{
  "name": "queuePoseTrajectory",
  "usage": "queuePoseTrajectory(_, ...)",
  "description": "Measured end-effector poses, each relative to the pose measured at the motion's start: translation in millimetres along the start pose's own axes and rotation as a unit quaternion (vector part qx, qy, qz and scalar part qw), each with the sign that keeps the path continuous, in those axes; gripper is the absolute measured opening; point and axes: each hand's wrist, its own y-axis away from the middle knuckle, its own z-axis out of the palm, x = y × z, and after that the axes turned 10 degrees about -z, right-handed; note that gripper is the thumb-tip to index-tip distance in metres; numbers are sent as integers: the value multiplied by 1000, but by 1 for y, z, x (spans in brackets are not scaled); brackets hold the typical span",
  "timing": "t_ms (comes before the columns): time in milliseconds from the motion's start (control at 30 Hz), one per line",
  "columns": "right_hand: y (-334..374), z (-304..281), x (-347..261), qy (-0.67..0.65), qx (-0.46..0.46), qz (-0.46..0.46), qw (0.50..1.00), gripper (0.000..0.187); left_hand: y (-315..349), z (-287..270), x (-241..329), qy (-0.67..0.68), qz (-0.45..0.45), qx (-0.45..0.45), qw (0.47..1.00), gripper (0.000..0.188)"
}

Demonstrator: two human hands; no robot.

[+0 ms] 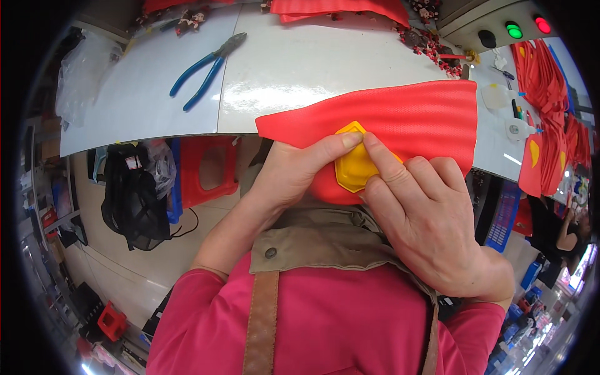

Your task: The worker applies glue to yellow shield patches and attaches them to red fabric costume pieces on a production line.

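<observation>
A glossy red flexible sheet (pixel 419 115), shaped like a small cape, lies partly over the table's near edge and hangs toward me. On it sits a yellow shield-shaped badge (pixel 351 170) with a raised rim. My left hand (pixel 299 164) grips the sheet from the left, thumb pressing on the badge's upper part and the other fingers hidden beneath. My right hand (pixel 425 215) comes from the right with curled fingers; its index fingertip meets the left thumb at the badge, and its lower fingers close on the badge's right side.
Blue-handled pliers (pixel 209 70) lie at the table's left. Small brown-and-red figures (pixel 431 47) and more red sheets (pixel 340 9) are at the back. On the right are small bottles (pixel 519 129), piled red sheets (pixel 544 106) and a switch box (pixel 500 25). A black bag (pixel 131 197) hangs below left.
</observation>
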Motion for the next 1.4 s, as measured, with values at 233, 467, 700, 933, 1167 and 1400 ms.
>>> queuePoseTrajectory(233, 1, -1, -5, 35, -13, -11, 999, 14, 1, -4, 1, 31, -5, -19, 999, 22)
queuePoseTrajectory(467, -1, 4, -12, 93, -6, -33, 995, 11, 0, -6, -2, 18, -5, -6, 1000, 22)
queuePoseTrajectory(700, 0, 2, -12, 124, -57, -55, 989, 10, 0, -3, -1, -2, -8, 2, 1000, 21)
queuePoseTrajectory(933, 2, 5, -11, 117, -37, -55, 991, 10, 0, -2, -2, 0, 2, 0, 1000, 21)
queuePoseTrajectory(1167, 5, 8, -10, 114, -26, -48, 992, 10, 0, 0, -2, -10, -5, 6, 1000, 20)
queuePoseTrajectory(1400, 6, 9, -11, 110, -22, -45, 993, 10, 1, 2, -2, -10, -3, 12, 1000, 20)
